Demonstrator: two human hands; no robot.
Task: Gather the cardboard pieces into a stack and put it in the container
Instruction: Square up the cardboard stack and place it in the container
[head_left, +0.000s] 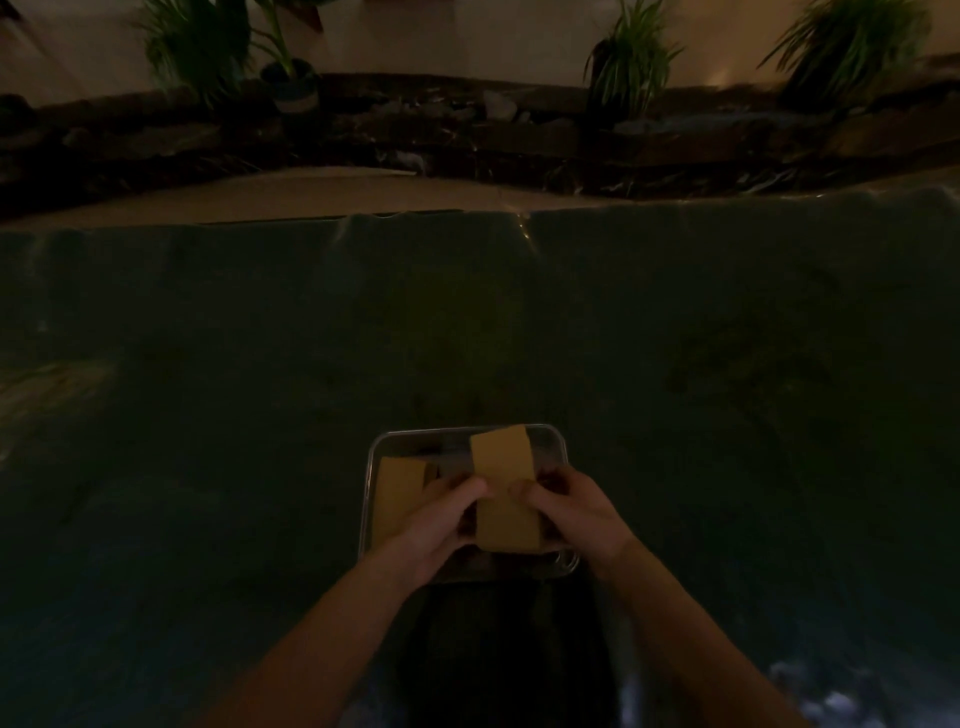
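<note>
A shallow metal container (550, 441) sits on the dark green cloth close in front of me. Over it I hold a tan cardboard stack (503, 467), long side pointing away from me. My left hand (441, 525) grips its left edge and my right hand (576, 512) grips its right edge, thumbs on top. The stack's near end hangs over the container's near side. Another cardboard piece (397, 493) lies inside the container at its left, partly hidden by my left hand. The scene is very dim.
The green cloth (260, 338) covers the whole work surface. Beyond its far edge runs a tan board (311, 195), then dark rocks and several potted plants (628, 62) against a pale wall.
</note>
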